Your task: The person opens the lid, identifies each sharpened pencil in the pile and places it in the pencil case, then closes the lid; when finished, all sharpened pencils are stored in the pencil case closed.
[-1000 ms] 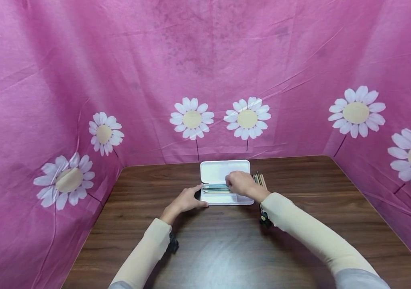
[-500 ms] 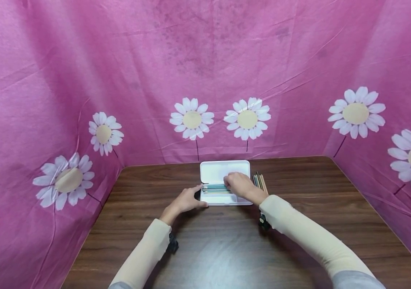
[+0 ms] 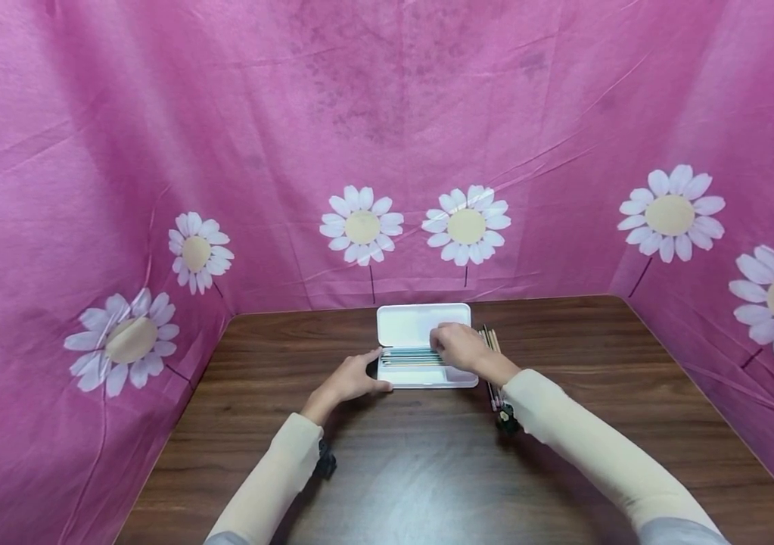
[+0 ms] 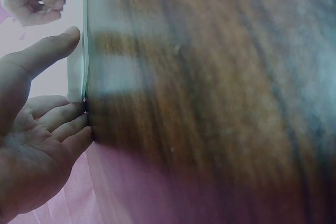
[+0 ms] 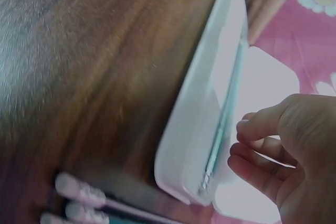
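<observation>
A white pencil case (image 3: 403,376) lies with its lid (image 3: 400,322) raised at the back. Inside, several teal and pale pencils (image 3: 407,357) lie lengthwise. My left hand (image 3: 352,376) holds the case's left end, thumb at the front corner and fingers against the end wall. In the left wrist view those fingers (image 4: 63,121) look nearly straight. My right hand (image 3: 458,347) hovers over the right part of the case. The right wrist view shows its fingers (image 5: 257,174) loosely bent, thumb near the index finger, nothing visible between them.
Several more pencils (image 3: 492,339) lie to the right of the case, partly hidden under my right wrist; their eraser ends (image 5: 79,190) point toward me. The brown wooden table (image 3: 400,469) ends at a pink cloth (image 3: 400,113) with printed daisies behind and on both sides.
My right hand shifts slightly left over the case, then back to the right. Its wrist moves off the case's front right corner. My left hand and the case stay in place.
</observation>
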The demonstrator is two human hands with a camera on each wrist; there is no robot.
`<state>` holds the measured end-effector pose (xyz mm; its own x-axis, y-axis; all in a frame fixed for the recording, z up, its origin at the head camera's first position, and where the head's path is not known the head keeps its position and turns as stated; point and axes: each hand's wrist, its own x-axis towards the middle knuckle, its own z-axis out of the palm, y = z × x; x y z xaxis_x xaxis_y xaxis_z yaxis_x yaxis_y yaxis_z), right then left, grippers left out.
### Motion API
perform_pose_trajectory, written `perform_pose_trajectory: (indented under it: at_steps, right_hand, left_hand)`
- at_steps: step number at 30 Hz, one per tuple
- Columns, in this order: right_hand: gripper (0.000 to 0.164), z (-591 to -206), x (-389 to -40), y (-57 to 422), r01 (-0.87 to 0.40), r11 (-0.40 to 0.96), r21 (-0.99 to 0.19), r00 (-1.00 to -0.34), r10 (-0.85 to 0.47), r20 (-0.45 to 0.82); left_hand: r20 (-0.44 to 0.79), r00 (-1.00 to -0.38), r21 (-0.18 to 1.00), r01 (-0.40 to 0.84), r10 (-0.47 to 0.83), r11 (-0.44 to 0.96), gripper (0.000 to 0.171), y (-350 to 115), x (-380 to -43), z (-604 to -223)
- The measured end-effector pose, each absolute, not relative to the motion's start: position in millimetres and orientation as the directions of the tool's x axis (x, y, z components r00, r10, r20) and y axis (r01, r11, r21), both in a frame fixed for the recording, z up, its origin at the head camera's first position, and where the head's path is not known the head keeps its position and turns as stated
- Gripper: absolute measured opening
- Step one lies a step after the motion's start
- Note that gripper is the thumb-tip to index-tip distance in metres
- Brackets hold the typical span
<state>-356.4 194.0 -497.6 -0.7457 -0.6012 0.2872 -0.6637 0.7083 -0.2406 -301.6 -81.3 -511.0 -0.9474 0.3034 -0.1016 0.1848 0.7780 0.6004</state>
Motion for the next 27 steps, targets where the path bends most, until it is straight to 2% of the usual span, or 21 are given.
perform_pose_trajectory:
  at_steps: [5, 16, 27]
  right_hand:
    - [0.014, -490.0, -358.6, 213.0, -0.622, 0.723, -0.300, -0.782, -0.554, 0.286]
    - [0.006, -478.4, -356.0, 266.7, -0.522, 0.792, -0.316, -0.850, -0.454, 0.267]
    - [0.007, -503.3, -353.6, 315.6, -0.404, 0.843, -0.355, -0.914, -0.355, 0.197]
  left_hand:
    - [-0.112, -0.946, 0.614, 0.175, 0.304, 0.770, 0.091, -80.8, -300.1, -510.6]
    - [-0.104, -0.947, 0.608, 0.181, 0.303, 0.773, 0.090, -80.4, -303.8, -510.9]
    - [-0.098, -0.955, 0.606, 0.166, 0.280, 0.778, 0.090, -75.2, -310.0, -511.0]
